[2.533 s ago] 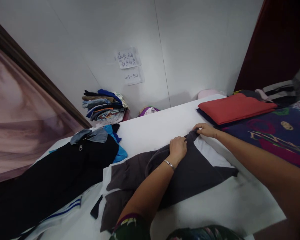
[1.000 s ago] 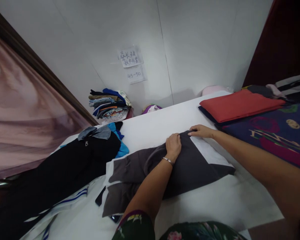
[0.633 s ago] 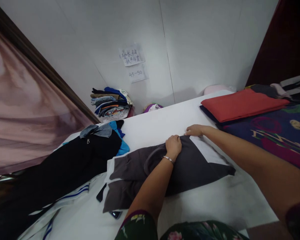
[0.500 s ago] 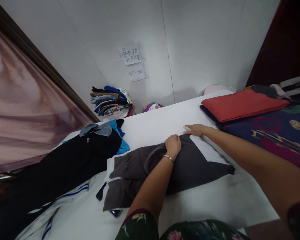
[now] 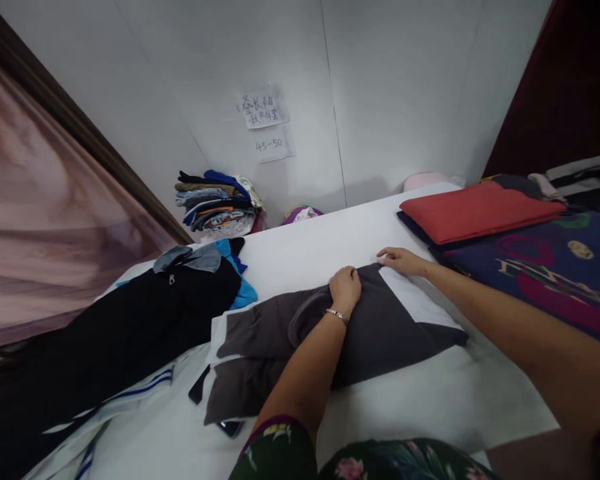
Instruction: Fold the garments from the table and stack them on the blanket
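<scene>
A dark grey garment with white panels (image 5: 380, 333) lies folded on the white table, with a curved seam or fold near its middle and two grey parts spread to the left. My left hand (image 5: 345, 289), with a bracelet at the wrist, rests on the garment's far side, its fingers curled on the cloth. At the far right corner my right hand (image 5: 401, 261) pinches the white edge between thumb and fingers. Under the garment's left end a dark phone-like object (image 5: 230, 428) shows only in part.
Black clothing (image 5: 145, 347) is heaped on the left, with blue and white pieces beneath it. A folded red garment (image 5: 480, 210) tops a dark patterned one (image 5: 555, 267) on the right. Folded clothes (image 5: 217, 200) are stacked beyond the table (image 5: 300, 250), below paper signs (image 5: 263, 108).
My right hand has shifted slightly right, and its stretched fingers have closed into a pinch on the garment's corner. My left hand stays on the cloth.
</scene>
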`<state>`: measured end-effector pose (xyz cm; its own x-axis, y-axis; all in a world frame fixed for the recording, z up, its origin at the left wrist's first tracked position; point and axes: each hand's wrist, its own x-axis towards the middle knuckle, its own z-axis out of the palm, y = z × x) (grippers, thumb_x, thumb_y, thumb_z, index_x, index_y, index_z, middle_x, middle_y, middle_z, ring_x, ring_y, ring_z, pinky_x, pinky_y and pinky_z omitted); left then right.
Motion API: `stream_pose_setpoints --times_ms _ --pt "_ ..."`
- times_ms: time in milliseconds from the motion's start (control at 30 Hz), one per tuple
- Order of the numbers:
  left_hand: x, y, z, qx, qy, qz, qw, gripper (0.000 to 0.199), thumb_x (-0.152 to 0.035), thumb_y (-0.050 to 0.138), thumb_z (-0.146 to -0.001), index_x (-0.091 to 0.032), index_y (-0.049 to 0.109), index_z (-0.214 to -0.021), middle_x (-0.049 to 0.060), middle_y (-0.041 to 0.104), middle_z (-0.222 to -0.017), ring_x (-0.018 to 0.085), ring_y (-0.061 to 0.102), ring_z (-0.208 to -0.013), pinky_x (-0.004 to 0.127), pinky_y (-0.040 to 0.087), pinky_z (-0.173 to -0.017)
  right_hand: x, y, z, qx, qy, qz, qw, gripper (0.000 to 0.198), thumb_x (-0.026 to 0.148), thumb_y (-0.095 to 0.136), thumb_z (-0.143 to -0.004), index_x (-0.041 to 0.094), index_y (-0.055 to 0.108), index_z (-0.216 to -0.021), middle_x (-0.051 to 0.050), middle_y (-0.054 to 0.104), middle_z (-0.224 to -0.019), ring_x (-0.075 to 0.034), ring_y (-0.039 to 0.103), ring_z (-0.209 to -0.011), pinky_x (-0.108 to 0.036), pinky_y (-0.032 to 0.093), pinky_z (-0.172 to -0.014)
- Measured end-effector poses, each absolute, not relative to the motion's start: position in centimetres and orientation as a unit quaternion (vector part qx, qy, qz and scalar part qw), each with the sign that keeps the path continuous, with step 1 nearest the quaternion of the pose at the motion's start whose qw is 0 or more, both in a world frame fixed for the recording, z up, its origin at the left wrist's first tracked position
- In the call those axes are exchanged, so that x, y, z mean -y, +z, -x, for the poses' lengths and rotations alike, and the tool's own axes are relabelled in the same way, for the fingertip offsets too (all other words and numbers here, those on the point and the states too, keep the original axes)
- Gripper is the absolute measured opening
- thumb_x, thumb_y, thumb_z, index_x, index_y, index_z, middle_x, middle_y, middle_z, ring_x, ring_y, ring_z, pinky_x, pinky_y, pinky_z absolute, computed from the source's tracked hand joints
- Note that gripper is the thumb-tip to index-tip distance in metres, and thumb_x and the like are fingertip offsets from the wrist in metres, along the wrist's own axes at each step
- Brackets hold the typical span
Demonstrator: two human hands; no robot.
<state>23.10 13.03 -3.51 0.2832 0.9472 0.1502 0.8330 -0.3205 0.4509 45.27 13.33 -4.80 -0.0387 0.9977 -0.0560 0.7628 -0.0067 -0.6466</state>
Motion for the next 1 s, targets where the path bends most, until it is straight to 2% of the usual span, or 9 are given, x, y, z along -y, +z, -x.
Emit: stream_pose_setpoints --times_ms 67,133,233,367,467,633,733,833,1000 --pt "-13.0 -3.5 -23.0 -0.566 0.196 -0.789 0.137 0.03 -0.027 0.042 -0.095 -0.024 0.069 -0.106 0.004 0.071 -0.11 0.02 0.062 -0.102 0.03 0.044 -0.089 -14.2 -4.7 -44.8 0.669 0.259 0.67 0.191 0.044 0.053 0.049 -0.085 0.02 0.067 -0.109 -0.005 0.072 -0.086 -0.02 0.065 -0.078 -0.032 0.049 -0.073" --pt "-13.0 -3.4 -23.0 -0.574 0.181 -0.789 0.125 0.031 -0.025 0.042 -0.094 -0.023 0.071 -0.102 0.005 0.071 -0.106 0.02 0.062 -0.1 0.03 0.044 -0.089 -15.1 -4.5 -44.4 0.665 0.239 0.688 0.165 0.039 0.05 0.058 -0.08 0.021 0.07 -0.104 -0.007 0.073 -0.091 -0.024 0.065 -0.093 -0.036 0.047 -0.086" --pt "-13.1 -3.4 -23.0 -0.585 0.16 -0.787 0.113 0.031 -0.023 0.042 -0.093 -0.022 0.073 -0.097 0.007 0.071 -0.104 0.021 0.061 -0.1 0.03 0.043 -0.088 -15.8 -4.2 -44.3 0.646 0.207 0.721 0.144 0.052 0.05 0.065 -0.075 0.021 0.066 -0.119 -0.009 0.073 -0.103 -0.032 0.06 -0.112 -0.045 0.04 -0.099" --pt "-13.1 -3.4 -23.1 -0.59 0.157 -0.783 0.117 0.03 -0.021 0.045 -0.091 -0.022 0.074 -0.097 0.008 0.069 -0.105 0.023 0.059 -0.104 0.032 0.043 -0.088 -14.8 -4.1 -45.0 0.607 0.191 0.755 0.157 0.065 0.059 0.042 -0.089 0.019 0.05 -0.14 -0.011 0.065 -0.126 -0.027 0.058 -0.118 -0.037 0.042 -0.1" --pt "-13.1 -3.4 -23.2 -0.59 0.163 -0.78 0.131 0.03 -0.021 0.045 -0.09 -0.023 0.074 -0.098 0.008 0.069 -0.107 0.024 0.058 -0.106 0.035 0.042 -0.09 -13.5 -4.2 -45.6 0.572 0.179 0.782 0.17 0.067 0.059 0.028 -0.094 0.015 0.051 -0.138 -0.013 0.057 -0.136 -0.027 0.054 -0.124 -0.035 0.041 -0.102" --pt "-13.1 -3.3 -23.2 -0.583 0.17 -0.781 0.146 0.032 -0.019 0.044 -0.089 -0.022 0.073 -0.102 0.009 0.068 -0.109 0.025 0.058 -0.108 0.038 0.041 -0.092 -12.9 -4.6 -45.1 0.556 0.174 0.794 0.172 0.055 0.055 0.046 -0.089 0.014 0.065 -0.121 -0.015 0.066 -0.121 -0.027 0.062 -0.112 -0.034 0.048 -0.092" --pt "-13.0 -3.3 -23.1 -0.583 0.177 -0.779 0.148 0.032 -0.019 0.043 -0.09 -0.022 0.073 -0.103 0.009 0.069 -0.109 0.025 0.058 -0.108 0.038 0.041 -0.092 -13.4 -5.2 -44.2 0.559 0.148 0.793 0.19 0.044 0.041 0.055 -0.085 0.019 0.064 -0.122 -0.01 0.068 -0.118 -0.023 0.063 -0.107 -0.031 0.048 -0.089" --pt "-13.0 -3.4 -23.0 -0.578 0.18 -0.783 0.146 0.031 -0.02 0.045 -0.09 -0.022 0.073 -0.103 0.01 0.069 -0.108 0.025 0.059 -0.107 0.038 0.041 -0.093 -13.8 -6.1 -43.5 0.559 0.121 0.795 0.2 0.041 0.031 0.055 -0.083 0.02 0.063 -0.122 -0.01 0.067 -0.116 -0.023 0.063 -0.105 -0.032 0.048 -0.089" --pt "-13.0 -3.5 -23.0 -0.582 0.176 -0.777 0.162 0.031 -0.018 0.046 -0.088 -0.023 0.072 -0.104 0.008 0.069 -0.111 0.023 0.059 -0.109 0.035 0.04 -0.094 -13.5 -6.4 -44.1 0.583 0.105 0.779 0.206 0.045 0.036 0.054 -0.085 0.016 0.062 -0.124 -0.013 0.067 -0.117 -0.026 0.063 -0.106 -0.035 0.049 -0.092"
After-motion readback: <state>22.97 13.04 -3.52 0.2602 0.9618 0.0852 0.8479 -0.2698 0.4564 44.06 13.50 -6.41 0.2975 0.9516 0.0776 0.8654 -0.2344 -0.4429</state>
